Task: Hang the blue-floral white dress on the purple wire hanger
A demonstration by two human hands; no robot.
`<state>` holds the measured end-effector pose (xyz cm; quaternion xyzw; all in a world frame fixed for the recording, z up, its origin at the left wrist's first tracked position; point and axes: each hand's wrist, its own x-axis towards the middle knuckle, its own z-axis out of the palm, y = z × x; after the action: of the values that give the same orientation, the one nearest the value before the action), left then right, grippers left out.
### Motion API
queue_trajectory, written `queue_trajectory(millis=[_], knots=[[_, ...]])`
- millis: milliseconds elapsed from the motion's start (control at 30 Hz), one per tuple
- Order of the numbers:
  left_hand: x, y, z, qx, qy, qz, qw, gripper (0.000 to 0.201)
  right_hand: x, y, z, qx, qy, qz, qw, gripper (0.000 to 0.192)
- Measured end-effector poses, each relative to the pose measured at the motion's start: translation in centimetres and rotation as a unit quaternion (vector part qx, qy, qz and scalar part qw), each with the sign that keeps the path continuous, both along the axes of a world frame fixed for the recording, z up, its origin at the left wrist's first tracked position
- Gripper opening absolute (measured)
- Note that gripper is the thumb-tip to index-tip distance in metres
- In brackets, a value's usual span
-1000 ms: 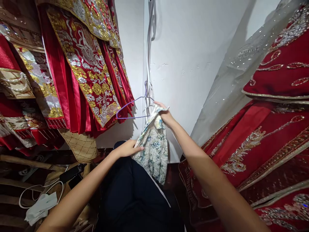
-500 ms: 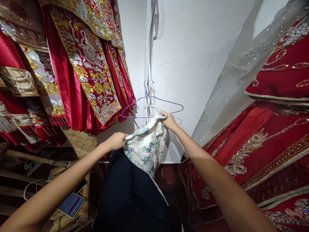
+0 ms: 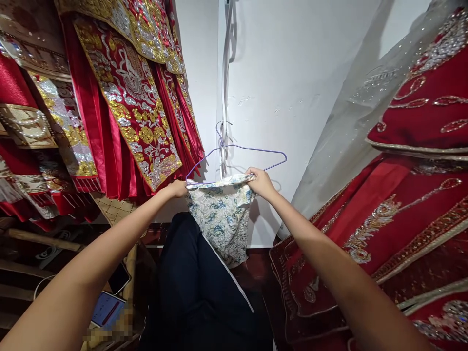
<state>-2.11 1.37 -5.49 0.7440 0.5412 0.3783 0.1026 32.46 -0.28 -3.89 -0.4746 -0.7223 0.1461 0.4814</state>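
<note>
A cream garment with a blue-green floral print [image 3: 221,214] hangs stretched between my two hands. My left hand [image 3: 178,188] grips its left top corner. My right hand [image 3: 260,182] grips the right top corner. Its top edge is pulled taut just under the bottom bar of a purple wire hanger [image 3: 237,151], which hangs by its hook in the corner of the white wall. Whether the cloth touches the hanger bar I cannot tell.
Red garments with gold and silver embroidery [image 3: 127,97] hang on the left, more red embroidered cloth [image 3: 409,195] fills the right. A sheer sequinned veil [image 3: 351,126] slopes beside it. Dark trousers [image 3: 193,287] are below. A phone [image 3: 107,308] lies at lower left.
Both hands have risen and drawn apart, spreading the bunched floral garment flat along the hanger's bottom bar. The left hand moved from the cloth's side up to its top corner.
</note>
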Motion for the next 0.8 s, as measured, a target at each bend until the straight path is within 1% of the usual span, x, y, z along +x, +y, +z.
queue_trajectory(millis=[67, 133, 167, 233, 300, 367, 433, 467, 500, 567, 633, 667, 700, 733, 767, 800], knots=[[-0.1, 0.0, 0.0, -0.002, 0.019, 0.011, 1.000, 0.010, 0.0, -0.2, -0.1, -0.003, 0.005, 0.002, 1.000, 0.011], [-0.4, 0.0, 0.5, 0.017, 0.036, 0.023, 0.999, 0.012, 0.0, -0.3, -0.2, -0.008, 0.012, 0.009, 1.000, 0.009], [-0.5, 0.1, 1.0, 0.037, 0.032, 0.025, 0.999, 0.014, -0.1, -0.4, -0.2, -0.011, 0.016, 0.016, 1.000, 0.008], [-0.3, 0.5, 2.1, 0.076, -0.015, 0.019, 0.997, 0.021, -0.3, -0.6, -0.2, -0.019, 0.024, 0.038, 0.999, 0.007], [0.4, 1.3, 3.3, 0.080, -0.083, -0.018, 0.993, 0.027, -0.7, -0.8, -0.2, -0.025, 0.034, 0.062, 0.997, 0.006], [1.5, 2.0, 4.1, 0.054, -0.109, -0.069, 0.990, 0.029, -0.9, -1.2, -0.1, -0.027, 0.042, 0.078, 0.996, 0.006], [2.4, 2.3, 4.5, 0.046, -0.088, -0.104, 0.990, 0.026, -0.8, -1.9, 0.2, -0.025, 0.046, 0.087, 0.995, 0.010], [2.7, 2.4, 4.6, 0.051, -0.073, -0.114, 0.990, 0.023, -0.6, -2.3, 0.5, -0.021, 0.041, 0.089, 0.995, 0.015], [2.9, 2.3, 4.6, 0.059, -0.060, -0.120, 0.989, 0.021, -0.2, -2.8, 0.8, -0.013, 0.030, 0.086, 0.996, 0.025], [2.8, 2.0, 4.7, 0.073, -0.035, -0.126, 0.989, 0.023, 1.1, -3.4, 1.8, 0.022, 0.007, 0.047, 0.999, 0.055], [2.5, 1.7, 5.0, 0.083, -0.003, -0.120, 0.989, 0.023, 2.7, -3.3, 3.0, 0.070, 0.000, -0.037, 0.997, 0.083], [2.2, 1.5, 5.2, 0.088, 0.017, -0.115, 0.989, 0.022, 3.6, -2.9, 3.6, 0.085, 0.001, -0.086, 0.993, 0.092], [2.0, 1.4, 5.5, 0.096, 0.036, -0.110, 0.989, 0.023, 4.4, -2.4, 4.3, 0.088, -0.004, -0.129, 0.988, 0.096], [1.8, 1.4, 5.8, 0.105, 0.055, -0.109, 0.987, 0.023, 5.2, -1.6, 4.9, 0.079, -0.016, -0.161, 0.984, 0.097], [1.6, 1.3, 6.1, 0.113, 0.073, -0.108, 0.985, 0.024, 5.8, -0.9, 5.4, 0.064, -0.037, -0.178, 0.981, 0.093], [1.5, 1.3, 6.4, 0.120, 0.087, -0.107, 0.983, 0.024, 6.3, -0.2, 5.9, 0.045, -0.061, -0.181, 0.981, 0.083]])
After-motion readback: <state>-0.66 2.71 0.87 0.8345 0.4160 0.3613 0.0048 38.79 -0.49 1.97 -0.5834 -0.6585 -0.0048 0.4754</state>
